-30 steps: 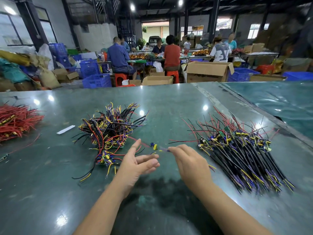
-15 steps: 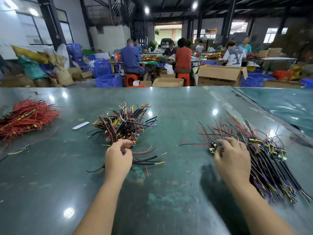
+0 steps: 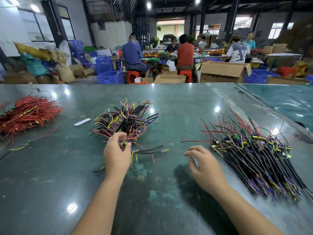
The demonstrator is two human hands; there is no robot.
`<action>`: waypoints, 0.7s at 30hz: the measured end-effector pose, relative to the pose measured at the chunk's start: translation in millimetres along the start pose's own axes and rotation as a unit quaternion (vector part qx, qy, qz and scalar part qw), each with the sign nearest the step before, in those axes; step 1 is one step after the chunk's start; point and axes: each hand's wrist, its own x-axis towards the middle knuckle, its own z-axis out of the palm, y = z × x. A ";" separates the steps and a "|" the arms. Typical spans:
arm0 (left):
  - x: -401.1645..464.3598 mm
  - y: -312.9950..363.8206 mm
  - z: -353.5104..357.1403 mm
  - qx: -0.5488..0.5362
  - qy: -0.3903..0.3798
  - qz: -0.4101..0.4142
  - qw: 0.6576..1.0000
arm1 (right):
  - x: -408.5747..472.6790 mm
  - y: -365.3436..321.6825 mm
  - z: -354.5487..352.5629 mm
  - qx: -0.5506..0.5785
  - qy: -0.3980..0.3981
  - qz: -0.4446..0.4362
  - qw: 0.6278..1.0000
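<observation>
Head view. Your left grip (image 3: 116, 155) pinches one wire lead (image 3: 125, 142) by its small yellow connector, at the near edge of the tangled lead pile (image 3: 125, 119) in the middle of the bench (image 3: 50, 184). Your right grip (image 3: 203, 168) hangs loosely curled, holding nothing, just beside the laid-out harness bundle (image 3: 257, 160).

Judgement: the lead is light and limp, and its thin strands will likely snag on neighbours. Hold it at the connector or the stiffer black sleeve, not the loose coloured tails. Draw it out slowly, since the connector joint may be fragile.
</observation>
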 end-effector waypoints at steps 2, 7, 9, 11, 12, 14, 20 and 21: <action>0.0 5.6 4.8 -0.144 0.011 -0.066 0.987 | -0.5 -6.0 -0.6 0.040 -0.023 -0.015 0.999; -14.6 15.5 24.2 -0.370 -0.027 -0.208 0.905 | -8.0 -20.5 13.6 0.131 -0.141 0.038 0.981; -22.7 21.7 28.6 -0.402 -0.035 -0.206 0.892 | -9.3 -21.7 18.9 0.143 -0.160 0.064 0.975; -29.7 29.2 30.6 -0.425 -0.036 -0.188 0.885 | -8.5 -21.6 20.2 0.177 -0.158 0.093 0.967; -32.6 32.6 30.8 -0.442 -0.044 -0.177 0.879 | -7.7 -21.4 20.5 0.204 -0.150 0.110 0.961; -37.8 38.2 31.1 -0.489 -0.083 -0.165 0.852 | -5.5 -22.6 20.1 0.292 -0.123 0.151 0.936; -58.1 49.3 38.4 -0.524 -0.220 -0.163 0.806 | 0.6 -29.7 17.4 0.565 -0.085 0.243 0.784; -61.6 49.9 40.4 -0.519 -0.246 -0.164 0.802 | 1.2 -29.8 17.2 0.582 -0.085 0.243 0.771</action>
